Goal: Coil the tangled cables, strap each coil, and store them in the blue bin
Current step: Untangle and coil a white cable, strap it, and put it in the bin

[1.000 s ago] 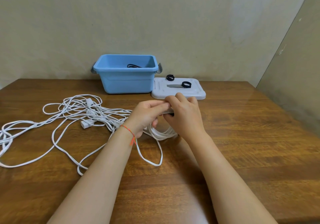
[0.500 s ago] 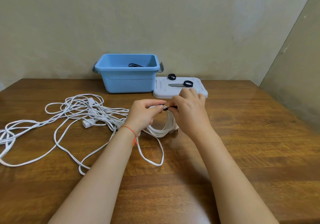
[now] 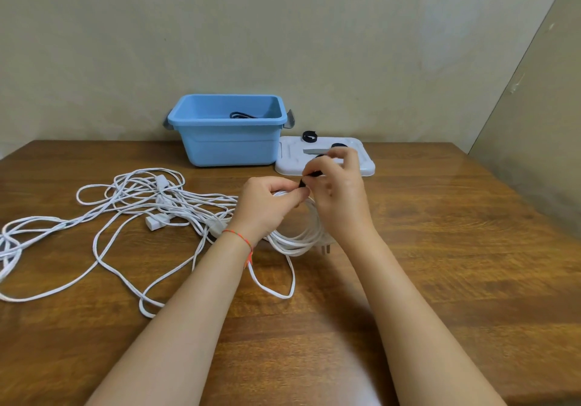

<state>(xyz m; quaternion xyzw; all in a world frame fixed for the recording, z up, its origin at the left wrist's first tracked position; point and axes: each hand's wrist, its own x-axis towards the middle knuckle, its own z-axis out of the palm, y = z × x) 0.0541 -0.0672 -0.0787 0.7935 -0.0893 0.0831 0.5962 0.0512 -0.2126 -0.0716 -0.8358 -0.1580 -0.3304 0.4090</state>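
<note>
Mid-strapping of one white coil (image 3: 298,235), stood upright on the wooden table (image 3: 440,264) just in front of the body. Left hand (image 3: 267,207) clenched around the top of the coil, pinning the loops together so they cannot spring apart. Right hand (image 3: 336,191) pinching the black strap (image 3: 309,176) between thumb and fingertips, pulling its free end up and away over the bundle, probably to tighten it before pressing it closed. A plug (image 3: 325,249) poking out at the coil's lower right, touching the tabletop. Still loose on the left: the tangled white cables (image 3: 132,204), one strand trailing under the left wrist. Blue bin (image 3: 226,150) open at the back against the wall, something dark already inside; beside it a white lid (image 3: 361,166) carrying spare black straps (image 3: 309,136). Bare wood to the right and ahead of the hands, so an unobstructed path to the bin, lid's near edge just behind the right knuckles.
</note>
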